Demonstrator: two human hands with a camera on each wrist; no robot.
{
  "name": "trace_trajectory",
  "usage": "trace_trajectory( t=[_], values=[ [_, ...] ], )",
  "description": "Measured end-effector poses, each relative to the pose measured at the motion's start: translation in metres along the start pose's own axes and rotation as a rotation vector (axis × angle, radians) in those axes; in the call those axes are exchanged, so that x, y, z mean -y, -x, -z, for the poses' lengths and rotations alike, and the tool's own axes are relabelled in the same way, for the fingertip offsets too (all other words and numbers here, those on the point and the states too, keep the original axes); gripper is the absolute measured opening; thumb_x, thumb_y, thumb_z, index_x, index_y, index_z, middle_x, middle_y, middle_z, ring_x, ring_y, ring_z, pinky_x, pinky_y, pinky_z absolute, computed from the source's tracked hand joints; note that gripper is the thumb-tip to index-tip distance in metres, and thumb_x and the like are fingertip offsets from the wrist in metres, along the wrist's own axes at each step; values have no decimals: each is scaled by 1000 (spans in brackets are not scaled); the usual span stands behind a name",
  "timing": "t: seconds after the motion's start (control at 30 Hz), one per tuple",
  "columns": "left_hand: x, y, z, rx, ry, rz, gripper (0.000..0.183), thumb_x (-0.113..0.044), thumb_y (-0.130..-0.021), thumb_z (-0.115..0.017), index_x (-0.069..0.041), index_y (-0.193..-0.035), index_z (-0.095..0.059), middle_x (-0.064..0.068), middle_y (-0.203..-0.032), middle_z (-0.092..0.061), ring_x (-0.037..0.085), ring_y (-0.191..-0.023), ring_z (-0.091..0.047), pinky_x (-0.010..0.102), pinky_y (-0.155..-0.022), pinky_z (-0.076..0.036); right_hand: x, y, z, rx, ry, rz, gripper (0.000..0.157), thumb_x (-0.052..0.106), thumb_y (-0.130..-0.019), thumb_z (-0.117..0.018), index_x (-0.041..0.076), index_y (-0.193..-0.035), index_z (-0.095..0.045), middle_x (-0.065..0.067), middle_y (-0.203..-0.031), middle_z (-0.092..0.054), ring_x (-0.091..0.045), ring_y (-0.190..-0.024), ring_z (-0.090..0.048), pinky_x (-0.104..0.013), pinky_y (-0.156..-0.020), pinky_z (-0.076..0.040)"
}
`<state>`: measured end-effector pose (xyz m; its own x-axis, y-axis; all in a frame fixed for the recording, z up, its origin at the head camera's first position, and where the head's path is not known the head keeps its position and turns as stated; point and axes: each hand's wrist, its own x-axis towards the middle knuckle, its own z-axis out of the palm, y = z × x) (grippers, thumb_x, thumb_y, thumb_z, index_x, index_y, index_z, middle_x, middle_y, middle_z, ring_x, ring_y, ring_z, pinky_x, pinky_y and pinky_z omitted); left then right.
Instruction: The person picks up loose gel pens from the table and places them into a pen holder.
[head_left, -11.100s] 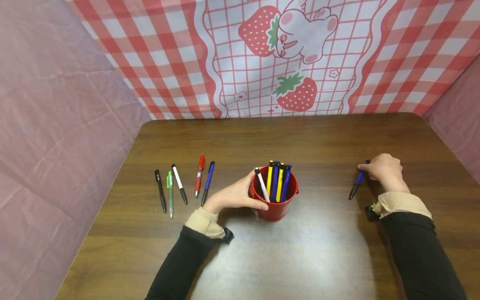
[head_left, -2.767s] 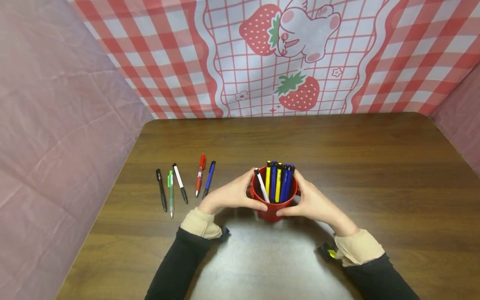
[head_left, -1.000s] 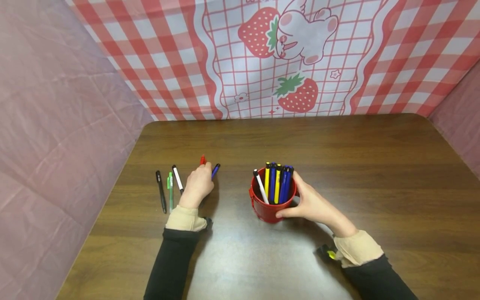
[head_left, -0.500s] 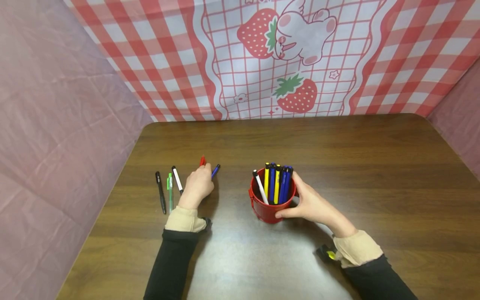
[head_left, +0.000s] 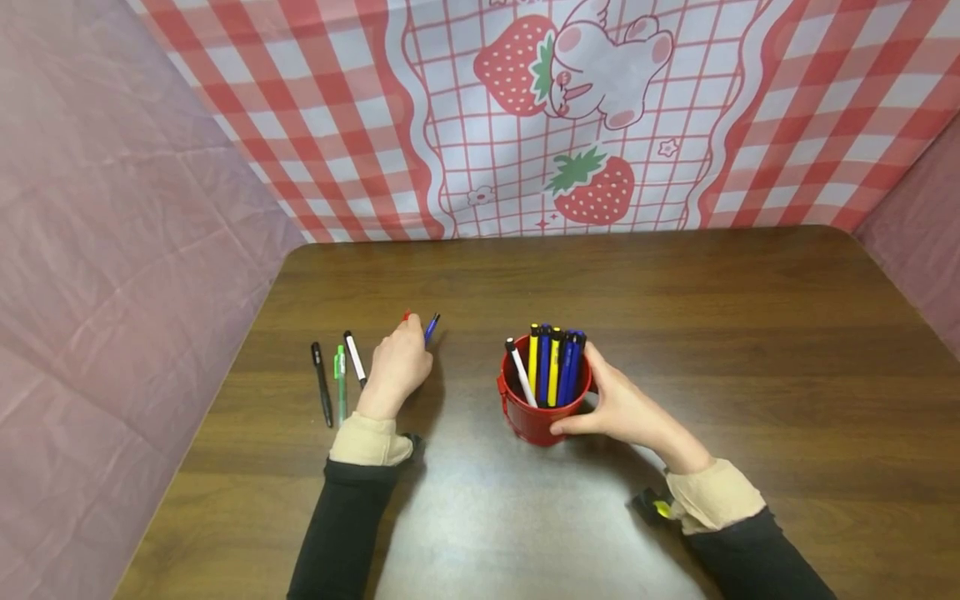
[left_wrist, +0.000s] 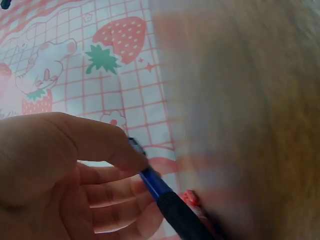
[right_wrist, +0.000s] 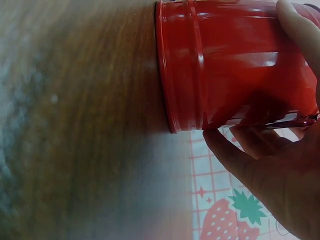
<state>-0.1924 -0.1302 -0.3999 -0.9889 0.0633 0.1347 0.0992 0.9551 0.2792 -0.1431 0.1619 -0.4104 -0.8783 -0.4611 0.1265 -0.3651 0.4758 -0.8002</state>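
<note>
My left hand pinches a blue pen between thumb and fingers; the left wrist view shows its black grip section pointing down. Just beyond that hand lies a red pen, mostly hidden by it. My right hand is curled round the right side of a small red bucket, thumb in front and fingers behind. Upright in the bucket stand several pens: a white one leaning left, yellow ones and blue ones. In the right wrist view, the bucket's base sits on the table.
Left of my left hand, a black pen, a green pen and a white-and-black pen lie on the wooden table. A red checked strawberry cloth hangs behind the table's far edge.
My left hand left the bucket, went to the pens on the left and has now raised the blue pen slightly. Earlier, my right hand brought another blue pen to the bucket; it now holds the bucket.
</note>
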Motion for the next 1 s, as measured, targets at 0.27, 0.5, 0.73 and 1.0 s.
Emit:
trace_trajectory(
  t=[0.27, 0.5, 0.73, 1.0],
  values=[
    [-10, 1, 8, -136, 69, -3, 21, -2, -73, -52, 1, -94, -48, 17, -83, -57, 41, -71, -60, 49, -57, -49, 1, -1, 0, 1, -18, -3, 102, 37, -58, -85, 18, -137, -24, -4, -123, -49, -18, -105, -52, -43, -94, -41],
    [-18, 2, 16, -252, 162, 32, 20, -9, -75, -53, -3, -93, -50, 13, -86, -59, 42, -73, -60, 51, -59, -47, 3, -1, 0, -2, -4, -4, 101, 37, -57, -85, 15, -136, -26, -6, -122, -51, -18, -104, -52, -43, -93, -42],
    [-26, 5, 22, -375, 220, 6, 12, -12, -79, -53, -5, -88, -50, 10, -81, -60, 39, -71, -60, 49, -57, -46, 2, 0, -1, -19, 6, 12, 98, 36, -58, -85, 13, -134, -27, -6, -121, -51, -19, -104, -53, -43, -92, -43],
    [-35, 11, 32, -453, 310, -50, 11, -16, -85, -56, -6, -90, -55, 7, -79, -65, 23, -66, -61, 39, -56, -48, 3, 0, -1, -12, 8, 4, 97, 37, -58, -84, 13, -134, -28, -8, -120, -52, -19, -103, -53, -43, -92, -43]
  ],
)
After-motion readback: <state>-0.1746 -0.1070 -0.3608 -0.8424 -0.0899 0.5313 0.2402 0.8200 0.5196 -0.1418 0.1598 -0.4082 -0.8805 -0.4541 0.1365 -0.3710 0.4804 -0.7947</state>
